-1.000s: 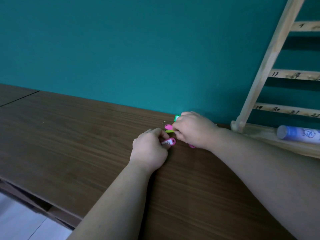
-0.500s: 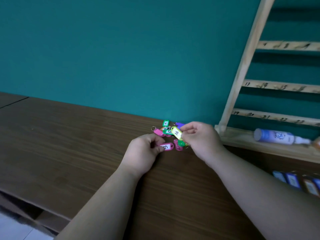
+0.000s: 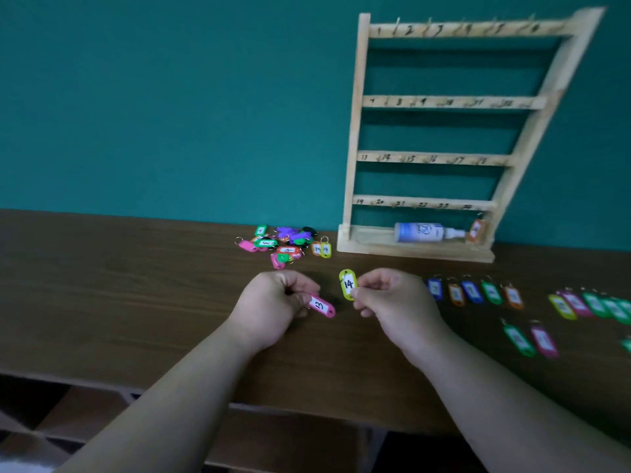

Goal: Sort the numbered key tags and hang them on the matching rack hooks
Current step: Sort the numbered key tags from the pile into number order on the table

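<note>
The wooden rack point(image 3: 355, 131) stands on the brown table point(image 3: 102, 285) against the teal wall point(image 3: 170, 97). It has four rails of small hooks with handwritten numbers, some too blurred to read. On its base ledge a white and blue spray bottle point(image 3: 420, 232) lies on its side. An orange tag point(image 3: 476, 230) sits at the right end of that ledge, but I cannot tell whether it hangs from a hook or leans there.

In front of the rack's left post, toward the table's near edge, both hands are raised a little over the table. The left hand point(image 3: 273, 302) is curled, and its thumb and fingers pinch one end of a pink tag point(image 3: 321, 306) marked 13, which points toward the other hand. The right hand point(image 3: 392, 298) is also curled. Its fingertips pinch the lower end of a yellow-green tag point(image 3: 348, 285) marked 14, held upright with the label facing the person. The two tags are close together but apart.

Just left of the rack's base lies a loose pile of tags point(image 3: 283, 242) in pink, green, purple, orange and black, with rings tangled. In front of the rack's base, to the right of the hands, a row of tags point(image 3: 473, 291) in blue, orange and green lies side by side. Beyond the rack's right post, more tags point(image 3: 594, 303) continue toward the frame's edge. A green and a pink pair point(image 3: 529, 337) lies nearer the table's front edge. Their labels are too blurred to read.
</note>
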